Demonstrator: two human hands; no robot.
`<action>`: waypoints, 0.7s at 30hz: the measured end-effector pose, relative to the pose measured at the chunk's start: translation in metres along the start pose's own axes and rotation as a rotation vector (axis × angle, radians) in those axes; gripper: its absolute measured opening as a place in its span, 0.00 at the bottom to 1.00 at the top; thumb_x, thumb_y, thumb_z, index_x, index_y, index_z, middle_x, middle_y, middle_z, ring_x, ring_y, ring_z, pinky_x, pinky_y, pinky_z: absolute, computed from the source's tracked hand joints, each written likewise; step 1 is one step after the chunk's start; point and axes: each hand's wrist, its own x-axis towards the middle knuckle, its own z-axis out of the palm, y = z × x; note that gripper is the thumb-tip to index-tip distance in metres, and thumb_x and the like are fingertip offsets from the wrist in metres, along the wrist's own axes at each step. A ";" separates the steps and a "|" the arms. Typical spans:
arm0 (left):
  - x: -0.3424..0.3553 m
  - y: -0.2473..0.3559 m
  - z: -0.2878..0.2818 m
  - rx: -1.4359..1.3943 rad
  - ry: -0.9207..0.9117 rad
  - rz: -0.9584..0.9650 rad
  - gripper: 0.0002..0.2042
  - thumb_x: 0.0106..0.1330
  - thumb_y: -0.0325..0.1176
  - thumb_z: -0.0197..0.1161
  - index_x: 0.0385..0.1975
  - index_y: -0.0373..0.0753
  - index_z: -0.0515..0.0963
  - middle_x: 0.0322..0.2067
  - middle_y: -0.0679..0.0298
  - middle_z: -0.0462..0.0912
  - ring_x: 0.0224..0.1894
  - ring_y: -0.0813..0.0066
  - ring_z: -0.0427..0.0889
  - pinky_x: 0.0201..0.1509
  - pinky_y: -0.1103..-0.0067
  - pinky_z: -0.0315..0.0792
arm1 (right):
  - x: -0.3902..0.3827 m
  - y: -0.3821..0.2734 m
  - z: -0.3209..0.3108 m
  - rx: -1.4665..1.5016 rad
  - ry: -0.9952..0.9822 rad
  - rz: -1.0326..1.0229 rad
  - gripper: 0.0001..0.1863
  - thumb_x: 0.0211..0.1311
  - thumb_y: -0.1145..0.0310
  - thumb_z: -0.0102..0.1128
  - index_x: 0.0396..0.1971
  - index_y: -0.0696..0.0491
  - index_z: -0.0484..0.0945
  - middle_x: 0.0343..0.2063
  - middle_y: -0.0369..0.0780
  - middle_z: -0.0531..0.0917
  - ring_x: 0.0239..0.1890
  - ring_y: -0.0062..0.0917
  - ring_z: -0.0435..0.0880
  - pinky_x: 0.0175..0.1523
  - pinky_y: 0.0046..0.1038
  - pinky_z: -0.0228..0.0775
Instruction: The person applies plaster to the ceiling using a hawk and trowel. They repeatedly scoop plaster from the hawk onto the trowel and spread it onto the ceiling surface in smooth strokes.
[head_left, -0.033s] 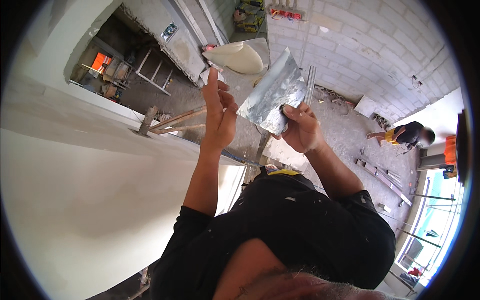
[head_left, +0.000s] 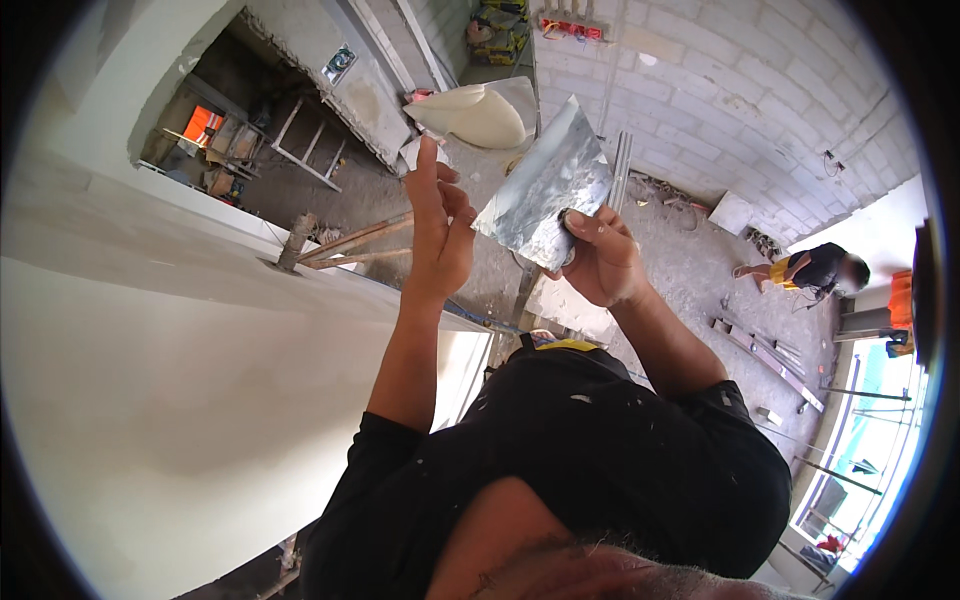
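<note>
My right hand (head_left: 603,258) grips a plastering trowel by its handle, which is mostly hidden by my fingers. The trowel's flat silvery metal blade (head_left: 552,180) is tilted upward and has pale smears on it, thickest close to my thumb. To the left of the blade, my left hand (head_left: 440,230) is raised with the index finger stretched out and the other fingers loosely bent. Nothing shows in that hand, and a small gap separates it from the blade's lower left corner.
A smooth plastered wall (head_left: 190,390) rises close on my left. Wooden poles (head_left: 365,238) lean beside it. Ahead, a cream-coloured sheet (head_left: 475,113) lies curled near a block wall (head_left: 720,110). Long metal bars (head_left: 768,360) rest on the floor at right, near another person (head_left: 815,270). A ladder (head_left: 308,145) stands beyond an opening.
</note>
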 end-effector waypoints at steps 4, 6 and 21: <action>0.000 0.000 0.000 0.248 -0.005 0.050 0.40 0.61 0.19 0.51 0.77 0.37 0.47 0.48 0.56 0.63 0.41 0.71 0.66 0.46 0.77 0.67 | 0.001 0.003 -0.008 0.101 -0.118 0.004 0.15 0.73 0.72 0.52 0.55 0.62 0.73 0.44 0.45 0.85 0.38 0.30 0.88 0.33 0.33 0.81; -0.001 0.000 0.002 0.292 -0.002 0.099 0.40 0.62 0.19 0.51 0.77 0.38 0.47 0.49 0.54 0.64 0.43 0.69 0.66 0.44 0.77 0.68 | 0.000 0.002 -0.007 0.098 -0.117 0.013 0.15 0.73 0.72 0.52 0.55 0.62 0.73 0.45 0.45 0.85 0.38 0.30 0.88 0.33 0.33 0.82; 0.005 0.017 -0.020 0.929 -0.012 0.220 0.42 0.51 0.21 0.63 0.72 0.54 0.65 0.45 0.56 0.73 0.40 0.62 0.76 0.38 0.69 0.75 | -0.002 -0.005 0.001 0.088 -0.088 0.040 0.14 0.73 0.70 0.54 0.53 0.60 0.74 0.44 0.45 0.85 0.37 0.29 0.88 0.31 0.33 0.82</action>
